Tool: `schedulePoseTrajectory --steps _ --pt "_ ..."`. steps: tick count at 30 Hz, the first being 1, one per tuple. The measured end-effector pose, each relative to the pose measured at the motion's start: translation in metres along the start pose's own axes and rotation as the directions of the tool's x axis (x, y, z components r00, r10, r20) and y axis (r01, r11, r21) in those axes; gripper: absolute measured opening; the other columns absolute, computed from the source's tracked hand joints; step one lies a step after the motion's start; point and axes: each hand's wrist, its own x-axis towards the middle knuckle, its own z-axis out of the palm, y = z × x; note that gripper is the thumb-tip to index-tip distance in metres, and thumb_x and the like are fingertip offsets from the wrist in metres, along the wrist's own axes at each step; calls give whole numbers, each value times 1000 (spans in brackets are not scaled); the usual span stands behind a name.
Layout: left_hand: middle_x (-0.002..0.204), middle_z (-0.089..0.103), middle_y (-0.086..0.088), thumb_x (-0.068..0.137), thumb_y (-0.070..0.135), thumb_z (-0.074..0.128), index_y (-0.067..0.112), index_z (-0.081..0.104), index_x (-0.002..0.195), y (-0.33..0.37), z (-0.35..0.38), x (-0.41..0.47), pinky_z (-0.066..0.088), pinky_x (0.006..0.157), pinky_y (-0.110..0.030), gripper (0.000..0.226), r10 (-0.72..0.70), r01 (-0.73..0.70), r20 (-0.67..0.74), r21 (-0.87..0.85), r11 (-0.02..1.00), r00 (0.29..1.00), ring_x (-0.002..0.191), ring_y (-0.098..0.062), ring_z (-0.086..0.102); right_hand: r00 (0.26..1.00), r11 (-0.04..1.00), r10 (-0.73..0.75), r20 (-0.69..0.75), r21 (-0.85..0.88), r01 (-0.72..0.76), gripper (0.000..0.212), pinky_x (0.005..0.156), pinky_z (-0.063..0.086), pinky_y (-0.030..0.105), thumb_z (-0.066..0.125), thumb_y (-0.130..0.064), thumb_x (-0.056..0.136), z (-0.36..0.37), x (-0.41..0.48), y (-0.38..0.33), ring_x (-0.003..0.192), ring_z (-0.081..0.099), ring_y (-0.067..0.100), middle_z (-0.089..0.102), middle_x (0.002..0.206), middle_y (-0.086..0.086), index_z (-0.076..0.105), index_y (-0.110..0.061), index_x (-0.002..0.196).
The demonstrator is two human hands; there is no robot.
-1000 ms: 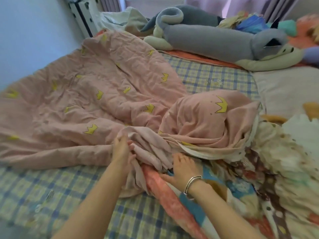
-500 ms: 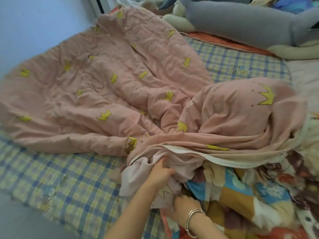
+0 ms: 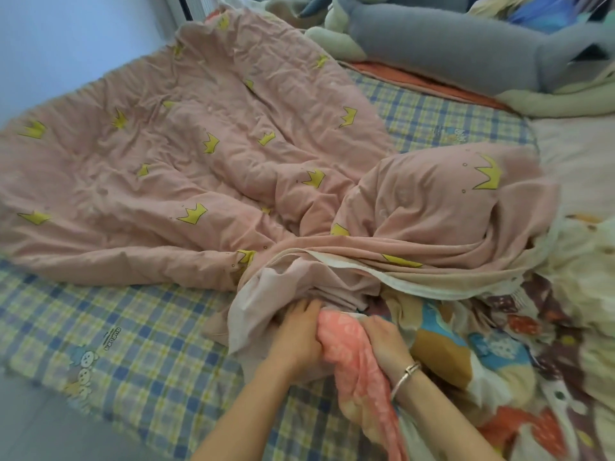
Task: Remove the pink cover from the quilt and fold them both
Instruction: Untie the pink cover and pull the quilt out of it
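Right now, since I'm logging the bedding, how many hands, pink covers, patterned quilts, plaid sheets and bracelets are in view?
Hands: 2, left hand and right hand
Pink cover: 1
Patterned quilt: 1
Plaid sheet: 1
Bracelet: 1
Total: 6

Pale blue wall (image 3: 66,44) beside a plaid-sheeted bed (image 3: 133,327).

Matt, creased cotton-like pink cover (image 3: 206,154); soft printed quilt (image 3: 466,354); shiny metal bangle (image 3: 406,374).
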Motion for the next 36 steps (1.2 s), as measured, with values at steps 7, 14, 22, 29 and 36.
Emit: schedulePoseTrajectory --steps 7,14,22,29,36 --pt "150 32 -5 86 31 57 26 31 142 -3 -54 2 27 112 -36 62 -44 67 -152 149 987 987 136 -25 32 832 969 -166 529 -69 237 50 68 47 13 79 -40 58 -36 -53 -61 71 59 8 64 76 -3 66 -5 92" --pt "149 35 -5 95 23 37 27 33 142 -31 -121 -27 32 106 -44 47 -154 334 -400 432 838 904 136 -29 32 677 880 -438 592 130 456 23 51 39 13 74 -27 46 -110 -115 -98 51 46 3 50 55 -9 58 -16 60" --pt "108 66 -10 82 11 51 8 61 100 -9 -137 -42 44 79 -33 22 -114 249 -409 294 923 906 103 -28 59 884 425 -465 -36 -886 188 40 88 43 32 62 -33 77 -117 -32 -81 108 53 28 61 114 9 56 -15 111" --pt "104 67 -10 79 10 48 9 62 97 -3 -160 -50 44 79 -34 23 -111 196 -528 107 975 842 100 -29 59 705 243 -637 311 -788 566 59 93 37 33 56 -50 80 41 -77 -87 113 47 25 49 122 6 40 -13 124" --pt "126 48 -11 78 10 54 11 47 117 -26 -153 -54 40 91 -39 40 -182 268 -439 144 953 880 119 -29 43 610 373 -784 115 -698 611 23 70 42 34 57 -13 68 14 -83 -115 84 59 34 66 84 9 57 -15 92"
